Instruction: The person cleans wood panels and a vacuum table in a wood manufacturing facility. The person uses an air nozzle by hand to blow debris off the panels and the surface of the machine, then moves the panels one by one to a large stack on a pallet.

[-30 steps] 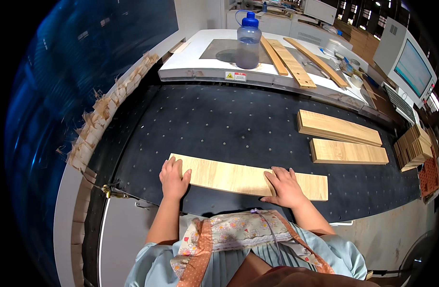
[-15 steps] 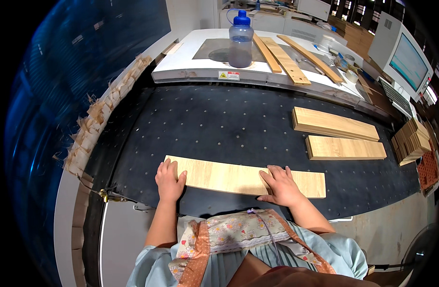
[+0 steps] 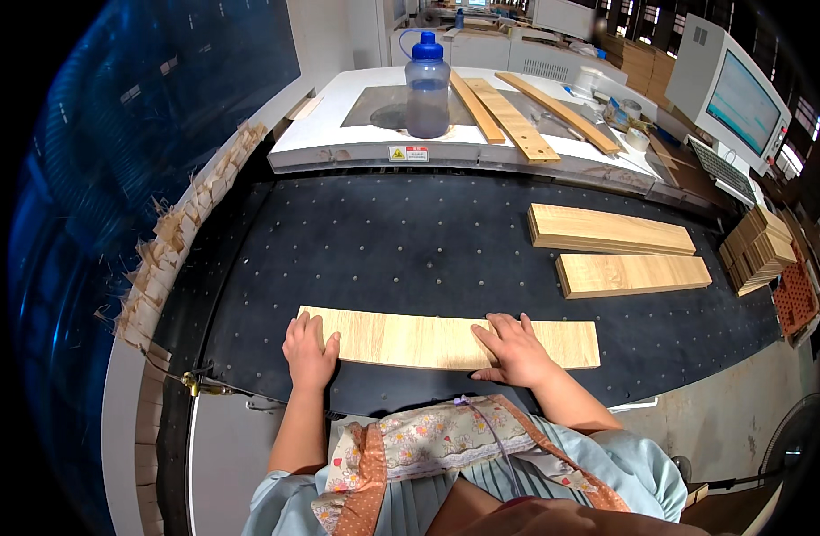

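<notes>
A pale wood-grain board [image 3: 401,339] lies flat across the near part of a black, dotted work table [image 3: 383,223]. My left hand [image 3: 310,353] grips its left end, fingers over the top and thumb against the near side. Farther right on the same board is my right hand [image 3: 514,351]. Its fingers reach over the top face, somewhat apart, and its thumb is at the near edge. Beyond it to the right lie two low stacks of similar boards, a far stack [image 3: 611,230] and a nearer stack [image 3: 636,275].
A white machine top [image 3: 329,121] behind the table bears a blue-capped bottle [image 3: 428,89] and long wooden strips [image 3: 517,121]. At the right stand a monitor [image 3: 736,98], a keyboard [image 3: 723,170] and stacked wood pieces [image 3: 756,250]. A ragged-edged barrier [image 3: 182,228] runs along the left.
The whole view has shifted and turned slightly, so the table's contents sit a little farther left. Both hands keep their places on the board.
</notes>
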Available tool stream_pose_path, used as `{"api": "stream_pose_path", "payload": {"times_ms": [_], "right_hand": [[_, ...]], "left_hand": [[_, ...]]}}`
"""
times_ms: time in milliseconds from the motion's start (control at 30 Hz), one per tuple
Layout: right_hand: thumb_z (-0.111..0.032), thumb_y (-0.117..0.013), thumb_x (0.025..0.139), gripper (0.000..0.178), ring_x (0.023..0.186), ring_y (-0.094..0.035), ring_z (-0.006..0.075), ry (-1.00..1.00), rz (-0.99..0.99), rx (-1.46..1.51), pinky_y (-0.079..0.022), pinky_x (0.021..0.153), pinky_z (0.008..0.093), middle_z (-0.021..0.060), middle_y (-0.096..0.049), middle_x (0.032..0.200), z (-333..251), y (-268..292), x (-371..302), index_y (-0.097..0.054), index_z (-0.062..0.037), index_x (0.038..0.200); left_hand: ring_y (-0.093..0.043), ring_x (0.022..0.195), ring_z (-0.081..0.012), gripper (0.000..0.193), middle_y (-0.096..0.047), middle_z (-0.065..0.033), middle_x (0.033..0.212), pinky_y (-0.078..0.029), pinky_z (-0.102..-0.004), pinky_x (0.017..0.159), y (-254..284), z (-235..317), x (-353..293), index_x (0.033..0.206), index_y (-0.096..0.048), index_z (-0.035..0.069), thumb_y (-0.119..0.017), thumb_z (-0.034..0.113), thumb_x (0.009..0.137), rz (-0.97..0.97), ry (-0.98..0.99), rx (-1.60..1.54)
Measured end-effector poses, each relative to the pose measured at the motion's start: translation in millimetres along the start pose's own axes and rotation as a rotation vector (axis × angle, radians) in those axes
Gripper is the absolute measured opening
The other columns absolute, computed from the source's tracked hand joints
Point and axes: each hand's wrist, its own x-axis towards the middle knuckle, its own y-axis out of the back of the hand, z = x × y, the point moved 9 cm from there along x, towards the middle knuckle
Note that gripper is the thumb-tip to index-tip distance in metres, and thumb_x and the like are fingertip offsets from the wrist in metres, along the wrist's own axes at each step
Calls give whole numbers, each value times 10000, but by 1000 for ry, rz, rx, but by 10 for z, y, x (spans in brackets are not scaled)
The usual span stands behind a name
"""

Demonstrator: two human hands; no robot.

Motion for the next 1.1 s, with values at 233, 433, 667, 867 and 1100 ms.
{"api": "stream_pose_path", "payload": {"times_ms": [233, 433, 667, 867, 1100], "right_hand": [[-474, -747, 647, 787, 1232, -387, 361, 0, 6, -8, -290, 977, 622, 203, -430, 1289, -8, 4, 3, -461, -110, 1284], [-471, -752, 641, 792, 1232, -389, 355, 1, 11, -8, -292, 974, 625, 197, -432, 1288, 2, 7, 1, -460, -115, 1286], [-471, -749, 645, 787, 1236, -383, 360, -2, -7, 7, -289, 974, 628, 200, -430, 1291, -13, 14, 12, -461, -113, 1283], [-474, -748, 646, 786, 1238, -381, 364, -8, -6, 8, -283, 979, 627, 203, -429, 1293, 7, 10, -4, -461, -113, 1283], [-469, -754, 642, 793, 1241, -383, 359, -2, 5, -2, -284, 983, 621, 202, -430, 1298, 9, -7, -1, -459, -121, 1290]], "left_hand": [[-367, 1243, -365, 463, -448, -141, 1311, -314, -488, 984, -30, -37, -11, 1166, -531, 70, -648, 296, 779, 14, -17, 11], [-367, 1244, -364, 461, -452, -140, 1308, -313, -487, 984, -13, -16, -5, 1170, -529, 73, -645, 293, 783, 14, -18, 12], [-363, 1244, -369, 460, -450, -142, 1310, -306, -488, 990, -6, -34, -15, 1176, -526, 78, -642, 295, 787, 6, -16, 0], [-359, 1249, -367, 459, -449, -139, 1313, -301, -486, 996, -2, 6, -8, 1179, -525, 80, -640, 295, 790, -15, 5, -11], [-356, 1255, -356, 461, -445, -129, 1321, -296, -485, 1001, -22, -37, -14, 1185, -523, 87, -639, 300, 793, -17, 8, -3]]}}
